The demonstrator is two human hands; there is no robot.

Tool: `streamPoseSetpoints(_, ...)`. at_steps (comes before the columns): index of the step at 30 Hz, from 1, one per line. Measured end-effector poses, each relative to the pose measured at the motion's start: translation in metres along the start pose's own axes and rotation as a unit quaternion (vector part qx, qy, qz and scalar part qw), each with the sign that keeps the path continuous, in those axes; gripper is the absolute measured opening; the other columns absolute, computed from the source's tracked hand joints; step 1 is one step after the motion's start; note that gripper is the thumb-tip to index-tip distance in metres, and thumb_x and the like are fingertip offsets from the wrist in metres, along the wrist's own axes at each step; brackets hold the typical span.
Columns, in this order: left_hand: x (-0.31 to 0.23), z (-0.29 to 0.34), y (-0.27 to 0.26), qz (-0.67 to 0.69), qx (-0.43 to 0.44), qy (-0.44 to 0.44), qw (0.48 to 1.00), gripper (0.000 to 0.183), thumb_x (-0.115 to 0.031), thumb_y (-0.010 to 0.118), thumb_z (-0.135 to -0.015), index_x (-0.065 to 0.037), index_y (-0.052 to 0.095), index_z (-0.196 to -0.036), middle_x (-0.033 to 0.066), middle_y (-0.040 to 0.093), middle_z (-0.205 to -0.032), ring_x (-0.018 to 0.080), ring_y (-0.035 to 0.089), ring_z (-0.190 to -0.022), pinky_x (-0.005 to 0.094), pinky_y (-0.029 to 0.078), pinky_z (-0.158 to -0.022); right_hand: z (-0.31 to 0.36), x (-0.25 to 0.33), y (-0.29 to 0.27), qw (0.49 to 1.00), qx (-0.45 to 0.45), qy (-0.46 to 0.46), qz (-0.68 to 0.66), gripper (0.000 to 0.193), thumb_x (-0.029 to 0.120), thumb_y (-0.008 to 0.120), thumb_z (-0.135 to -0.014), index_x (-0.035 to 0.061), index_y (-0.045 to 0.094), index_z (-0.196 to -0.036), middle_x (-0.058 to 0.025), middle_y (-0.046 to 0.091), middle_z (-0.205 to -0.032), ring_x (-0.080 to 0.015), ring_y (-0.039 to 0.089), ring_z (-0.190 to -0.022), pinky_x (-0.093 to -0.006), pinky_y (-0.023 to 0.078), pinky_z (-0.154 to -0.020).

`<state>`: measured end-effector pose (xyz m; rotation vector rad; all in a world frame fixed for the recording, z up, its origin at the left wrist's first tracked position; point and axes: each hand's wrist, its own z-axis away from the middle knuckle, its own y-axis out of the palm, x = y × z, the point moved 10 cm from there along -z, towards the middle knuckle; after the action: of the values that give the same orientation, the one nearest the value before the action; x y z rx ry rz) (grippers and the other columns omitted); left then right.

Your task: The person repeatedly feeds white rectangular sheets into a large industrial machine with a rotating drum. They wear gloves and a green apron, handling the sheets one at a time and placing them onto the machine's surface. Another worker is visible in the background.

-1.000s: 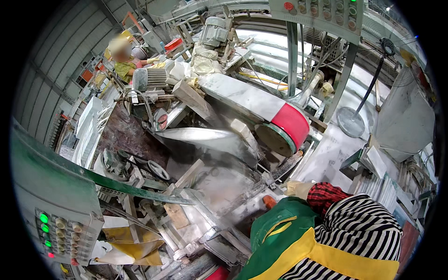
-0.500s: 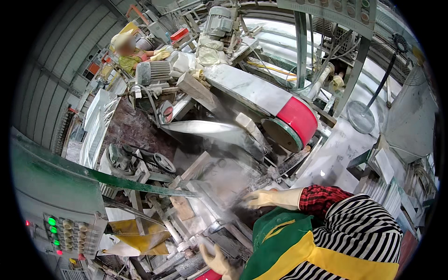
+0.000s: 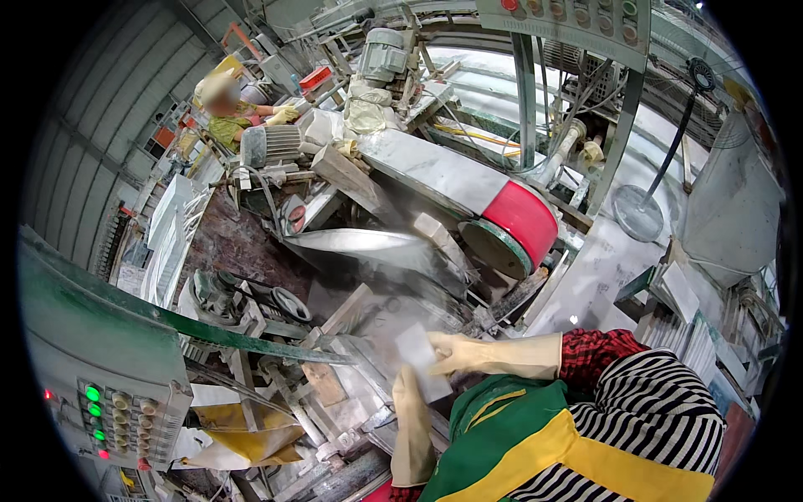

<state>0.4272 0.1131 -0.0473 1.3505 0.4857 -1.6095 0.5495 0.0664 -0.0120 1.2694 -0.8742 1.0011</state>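
Observation:
Both my hands wear cream rubber gloves over red plaid sleeves. A thin white rectangular piece, like a small tile (image 3: 413, 345), stands between them over the dusty machine bed (image 3: 386, 316). My right hand (image 3: 452, 354) closes on the tile's right side, its fingers slightly blurred. My left hand (image 3: 408, 391) reaches up from the lower edge with fingers together against the tile's lower left side. The glove hides the exact contact there. Just beyond them a large pale disc-shaped guard (image 3: 368, 244) sits amid haze.
A belt drive with a red-ended cover (image 3: 520, 219) lies ahead. At left, a green bar (image 3: 242, 336) runs beside a control panel with lit buttons (image 3: 94, 410). Stacked white tiles (image 3: 687, 339) stand at right. A gloved co-worker (image 3: 224, 117) is at far left.
My left hand has risen from the lower edge to beside the right hand. The white tile now shows between them. My right hand has shifted slightly.

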Motion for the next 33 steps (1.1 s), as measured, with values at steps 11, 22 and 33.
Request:
streamPoseSetpoints(11,0.004,0.017,0.002,-0.039,-0.071,-0.010,0.997,0.036,-0.037,0.046,-0.104,-0.005,0.060,-0.114,0.0075,0.066,-0.103,0.0174,0.062,-0.087,0.0317,0.052,-0.074,-0.016,0.019,-0.060,0.972,-0.177,0.048,0.147,0.065,0.043,0.071,-0.084,0.0067,0.055,-0.136,-0.0076,0.070,-0.082,-0.0124,0.063,-0.067,-0.0286,0.051,-0.066)
streamPoseSetpoints(22,-0.025,0.008,0.005,0.062,-0.066,0.058,0.994,0.035,-0.033,0.050,-0.103,-0.005,0.055,-0.122,0.0085,0.065,-0.109,0.0187,0.063,-0.093,0.0353,0.053,-0.080,0.029,-0.006,-0.003,0.985,-0.027,0.012,0.171,0.065,0.029,0.072,-0.089,0.0084,0.044,-0.145,-0.0105,0.068,-0.098,-0.0129,0.062,-0.079,-0.0303,0.052,-0.066)
streamPoseSetpoints(33,-0.043,-0.011,0.001,-0.084,-0.110,0.036,0.990,0.031,-0.027,0.067,-0.094,0.001,0.063,-0.107,-0.0005,0.063,-0.079,0.0046,0.053,-0.064,0.0209,0.040,-0.056,0.040,0.006,-0.012,0.993,0.017,0.085,-0.078,0.063,0.016,0.069,-0.091,0.0084,0.042,-0.148,0.0042,0.058,-0.087,-0.0047,0.052,-0.075,-0.0223,0.052,-0.065)
